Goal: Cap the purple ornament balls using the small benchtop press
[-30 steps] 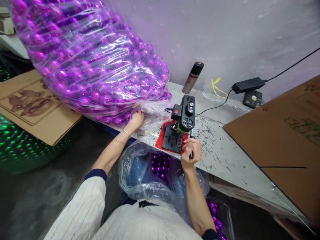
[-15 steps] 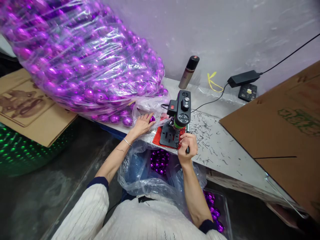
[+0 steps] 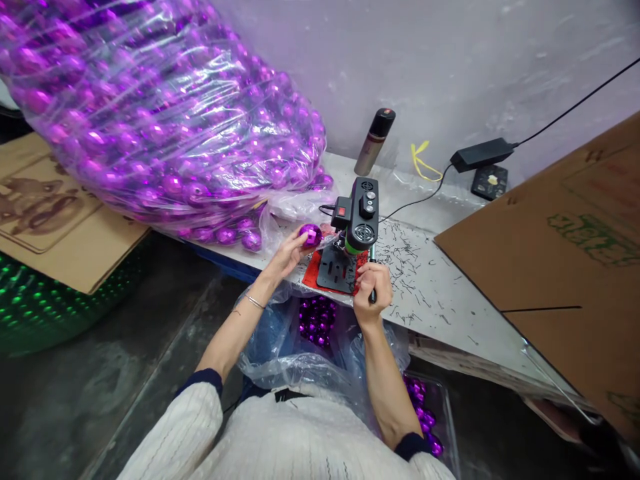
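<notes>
My left hand (image 3: 289,253) grips a shiny purple ball ornament (image 3: 311,235) between thumb and fingers, just left of a small black bench drill press (image 3: 364,213). My right hand (image 3: 374,288) is wrapped around the press's lever handle (image 3: 373,296) at its right side. The press's slotted black base plate (image 3: 336,270) rests on a red cloth (image 3: 311,275). A clear plastic bag (image 3: 225,120) full of purple balls leans behind my left hand, and several loose balls (image 3: 251,240) lie at its mouth.
Dark shavings (image 3: 407,263) litter the white table (image 3: 450,300). A spray can (image 3: 375,141), a yellow ribbon (image 3: 423,160) and a power adapter (image 3: 484,155) sit at the back. A cardboard box (image 3: 560,267) stands right. Below the table edge hangs an open plastic bag (image 3: 273,367) holding purple balls.
My left hand has picked up a purple ball from the table by the bag's mouth and lifted it beside the press. My right hand stays on the lever handle.
</notes>
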`<state>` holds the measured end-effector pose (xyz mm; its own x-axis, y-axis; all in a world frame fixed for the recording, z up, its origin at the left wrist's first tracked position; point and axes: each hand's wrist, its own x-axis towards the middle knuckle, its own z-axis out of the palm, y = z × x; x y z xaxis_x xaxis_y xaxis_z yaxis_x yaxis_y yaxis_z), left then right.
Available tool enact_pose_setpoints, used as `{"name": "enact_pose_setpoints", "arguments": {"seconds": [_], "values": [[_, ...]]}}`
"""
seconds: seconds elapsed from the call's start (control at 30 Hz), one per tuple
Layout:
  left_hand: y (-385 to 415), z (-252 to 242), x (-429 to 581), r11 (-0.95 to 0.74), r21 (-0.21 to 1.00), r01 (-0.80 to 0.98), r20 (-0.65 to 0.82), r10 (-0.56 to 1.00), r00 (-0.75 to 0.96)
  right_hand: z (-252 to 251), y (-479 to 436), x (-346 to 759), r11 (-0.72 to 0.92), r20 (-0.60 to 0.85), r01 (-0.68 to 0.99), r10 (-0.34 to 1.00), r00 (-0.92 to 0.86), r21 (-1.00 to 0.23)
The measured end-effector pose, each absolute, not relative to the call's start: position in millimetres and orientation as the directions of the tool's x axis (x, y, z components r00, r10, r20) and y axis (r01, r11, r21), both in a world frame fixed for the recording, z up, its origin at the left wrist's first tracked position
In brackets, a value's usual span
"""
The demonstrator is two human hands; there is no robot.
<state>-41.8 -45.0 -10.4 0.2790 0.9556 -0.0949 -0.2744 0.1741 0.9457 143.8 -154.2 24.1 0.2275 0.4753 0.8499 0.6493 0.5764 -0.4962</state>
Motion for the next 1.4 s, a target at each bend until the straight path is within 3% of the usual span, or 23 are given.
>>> {"name": "enact_pose_setpoints", "arguments": {"seconds": [0.13, 0.3, 0.43, 0.53, 0.7, 0.93, 1.4], "values": [[-64, -29, -20, 0.168, 0.962, -0.215, -0.094, 0.944, 0.317, 26, -155, 144, 0.578, 0.853, 0.655, 0.478, 0.211, -0.486], [-76, -54, 1, -0.067, 0.995, 0.073, 0.038, 0.940, 0.339, 23, -156, 146, 0.566, 0.845, 0.663, 0.495, 0.202, -0.490], [-79, -58, 4, -0.241, 0.911, 0.334, 0.118, 0.929, 0.350, 19, -156, 148, 0.563, 0.839, 0.659, 0.505, 0.204, -0.499], [-77, -54, 5, -0.330, 0.847, 0.416, 0.168, 0.909, 0.380, 18, -156, 148, 0.564, 0.839, 0.658, 0.503, 0.206, -0.499], [-77, -56, 13, -0.441, 0.782, 0.440, 0.263, 0.874, 0.408, 18, -157, 149, 0.551, 0.832, 0.663, 0.514, 0.209, -0.507], [-83, -77, 20, -0.466, 0.826, 0.317, 0.353, 0.866, 0.354, 19, -158, 149, 0.534, 0.820, 0.666, 0.529, 0.217, -0.520], [-82, -84, 20, -0.472, 0.817, 0.332, 0.353, 0.864, 0.360, -7, -154, 147, 0.535, 0.843, 0.674, 0.468, 0.265, -0.509]]}}
